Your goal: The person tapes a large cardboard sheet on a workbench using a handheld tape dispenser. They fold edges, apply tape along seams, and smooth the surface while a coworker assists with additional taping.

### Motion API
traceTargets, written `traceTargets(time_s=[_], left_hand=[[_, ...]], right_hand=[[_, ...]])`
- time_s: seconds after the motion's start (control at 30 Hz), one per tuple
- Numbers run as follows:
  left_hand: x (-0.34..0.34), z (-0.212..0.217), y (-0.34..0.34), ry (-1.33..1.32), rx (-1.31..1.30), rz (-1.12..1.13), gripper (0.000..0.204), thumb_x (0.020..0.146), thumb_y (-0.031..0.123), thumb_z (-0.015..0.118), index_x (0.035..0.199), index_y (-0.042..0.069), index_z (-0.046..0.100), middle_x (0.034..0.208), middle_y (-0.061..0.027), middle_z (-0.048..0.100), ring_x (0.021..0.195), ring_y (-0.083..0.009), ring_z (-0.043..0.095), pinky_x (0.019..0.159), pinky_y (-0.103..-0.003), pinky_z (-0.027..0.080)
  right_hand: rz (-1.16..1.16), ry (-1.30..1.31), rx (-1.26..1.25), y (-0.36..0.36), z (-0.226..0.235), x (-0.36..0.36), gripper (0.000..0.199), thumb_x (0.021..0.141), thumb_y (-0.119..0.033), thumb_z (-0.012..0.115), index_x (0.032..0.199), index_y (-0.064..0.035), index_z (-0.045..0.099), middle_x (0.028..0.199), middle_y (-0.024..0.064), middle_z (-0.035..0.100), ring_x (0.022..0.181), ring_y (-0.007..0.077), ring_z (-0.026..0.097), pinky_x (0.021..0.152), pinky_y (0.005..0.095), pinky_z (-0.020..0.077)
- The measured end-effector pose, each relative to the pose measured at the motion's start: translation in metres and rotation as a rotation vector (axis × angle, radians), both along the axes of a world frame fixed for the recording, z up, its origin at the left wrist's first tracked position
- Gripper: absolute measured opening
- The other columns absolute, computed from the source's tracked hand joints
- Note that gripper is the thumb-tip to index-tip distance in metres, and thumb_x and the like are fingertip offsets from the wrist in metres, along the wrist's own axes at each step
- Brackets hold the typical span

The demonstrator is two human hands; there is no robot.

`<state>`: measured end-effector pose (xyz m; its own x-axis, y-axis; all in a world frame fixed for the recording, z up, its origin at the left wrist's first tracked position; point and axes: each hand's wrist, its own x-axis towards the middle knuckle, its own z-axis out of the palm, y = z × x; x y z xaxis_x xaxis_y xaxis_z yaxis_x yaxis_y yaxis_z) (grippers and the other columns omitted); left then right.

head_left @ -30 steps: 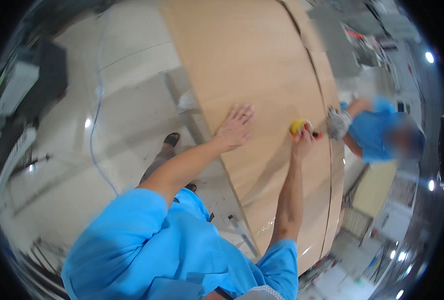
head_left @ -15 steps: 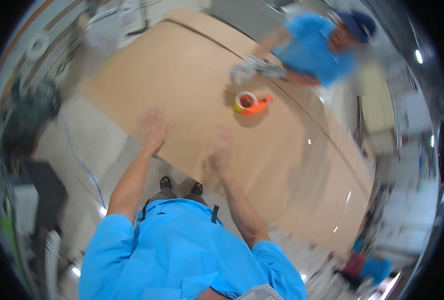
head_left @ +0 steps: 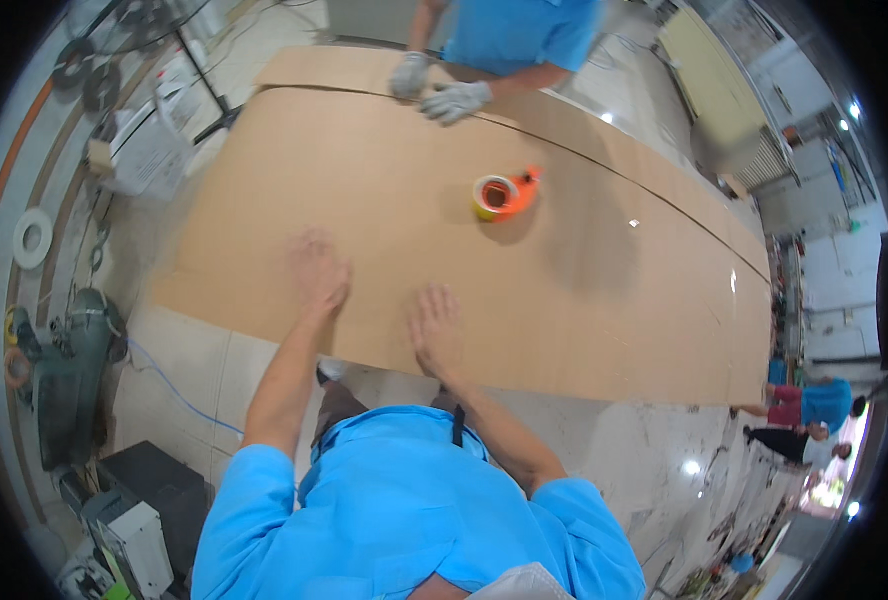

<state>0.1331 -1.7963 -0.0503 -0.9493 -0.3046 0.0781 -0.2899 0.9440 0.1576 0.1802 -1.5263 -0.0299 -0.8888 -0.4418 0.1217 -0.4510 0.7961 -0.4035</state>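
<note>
Cardboard, a broad brown sheet (head_left: 384, 190), fills the middle of the frame, and both my hands lie flat on its near edge: my left hand (head_left: 316, 270) left of centre, my right hand (head_left: 434, 325) just beside it, lower. Each grip is wide, fingers spread, holding nothing. Half a second ago the hands sat in much the same pose; a second ago my right hand was at the yellow tape roll, which has since been let go. Now the orange tape dispenser (head_left: 504, 195) rests on the sheet in the upper centre, well apart from me. A co-worker's gloved hands (head_left: 434, 90) press the far edge at the top. Pale floor tiles (head_left: 194, 380) show below, machines (head_left: 74, 350) at the left.
</note>
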Motion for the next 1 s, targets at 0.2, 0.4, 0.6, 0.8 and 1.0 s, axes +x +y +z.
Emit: traceTargets(time_s=[0.2,0.4,0.6,0.8,1.0], left_hand=[[0.031,0.007,-0.072,0.135,0.089,-0.171,0.073,0.098,0.045,0.056,0.158,0.009,0.034,0.166,-0.0154,0.029,0.154,-0.0349,0.022,0.126,-0.055,0.013],[0.131,-0.009,-0.181,0.178,0.079,0.3,0.079,0.095,0.043,0.063,0.159,0.008,0.033,0.164,-0.0211,0.03,0.154,-0.0348,0.022,0.123,-0.058,0.015],[0.16,-0.066,-0.197,0.557,1.638,1.002,0.072,0.097,0.045,0.068,0.152,0.006,0.043,0.149,-0.0139,0.052,0.136,-0.0282,0.051,0.112,-0.044,0.041],[0.158,-0.077,-0.194,0.556,1.994,0.79,0.059,0.097,0.046,0.069,0.141,0.009,0.055,0.13,-0.0039,0.067,0.118,-0.0196,0.064,0.094,-0.038,0.054],[0.154,-0.056,-0.202,0.532,1.79,0.872,0.061,0.093,0.047,0.074,0.138,0.009,0.057,0.126,-0.0048,0.068,0.109,-0.0174,0.065,0.089,-0.039,0.053]], right_hand=[[-0.018,0.006,0.087,-0.113,0.002,0.01,0.07,0.099,-0.034,0.058,0.154,0.0024,0.036,0.164,0.023,0.029,0.154,0.0415,0.021,0.125,0.0541,0.0161],[0.002,0.058,0.148,-0.148,0.009,0.029,0.073,0.1,-0.038,0.055,0.157,0.0016,0.032,0.165,0.0229,0.027,0.155,0.0399,0.02,0.125,0.0538,0.0153],[-0.007,0.058,0.129,-0.145,0.0,0.026,0.073,0.101,-0.039,0.053,0.157,0.0007,0.031,0.165,0.0228,0.028,0.155,0.0392,0.02,0.125,0.0542,0.0153],[0.003,0.086,0.093,-0.144,-0.008,0.027,0.073,0.099,-0.039,0.056,0.157,0.0004,0.034,0.165,0.0216,0.028,0.155,0.0391,0.02,0.125,0.0539,0.0147],[0.046,-0.014,0.048,-0.137,-0.004,0.026,0.071,0.103,-0.039,0.05,0.157,0.0023,0.031,0.166,0.0233,0.024,0.155,0.041,0.018,0.125,0.0551,0.0111]])
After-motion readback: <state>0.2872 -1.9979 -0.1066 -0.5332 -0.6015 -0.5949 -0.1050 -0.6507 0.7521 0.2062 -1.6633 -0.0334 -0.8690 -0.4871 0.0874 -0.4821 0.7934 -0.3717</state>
